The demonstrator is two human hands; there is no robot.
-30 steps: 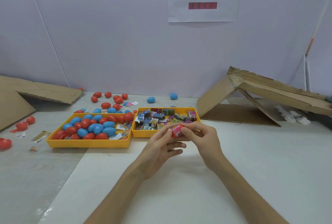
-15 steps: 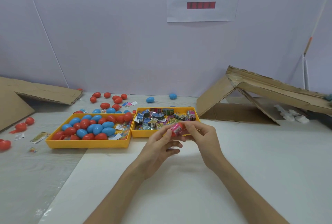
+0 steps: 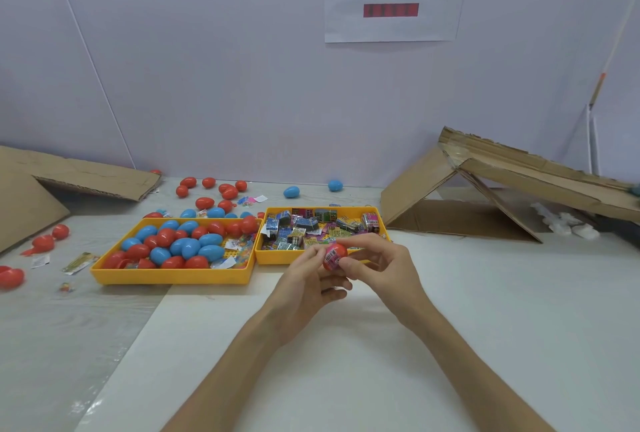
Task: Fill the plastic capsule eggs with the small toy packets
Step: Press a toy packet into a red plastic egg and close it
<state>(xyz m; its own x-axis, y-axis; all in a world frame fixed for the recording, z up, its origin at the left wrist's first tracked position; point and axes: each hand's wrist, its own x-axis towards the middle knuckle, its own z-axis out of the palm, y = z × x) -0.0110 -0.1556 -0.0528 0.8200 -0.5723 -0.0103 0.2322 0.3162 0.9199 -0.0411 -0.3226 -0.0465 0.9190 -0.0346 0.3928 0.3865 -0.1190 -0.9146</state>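
Both forearms bare to the frame edge, left hand and right hand seemingly ringless

Glossy plastic eggs fill a smooth yellow plastic tray beside rough corrugated cardboard

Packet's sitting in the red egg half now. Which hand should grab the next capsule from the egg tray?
Left, probably. The left hand is on the side of the egg tray, while the right hand, also pinching the red egg half, would have to cross over it.
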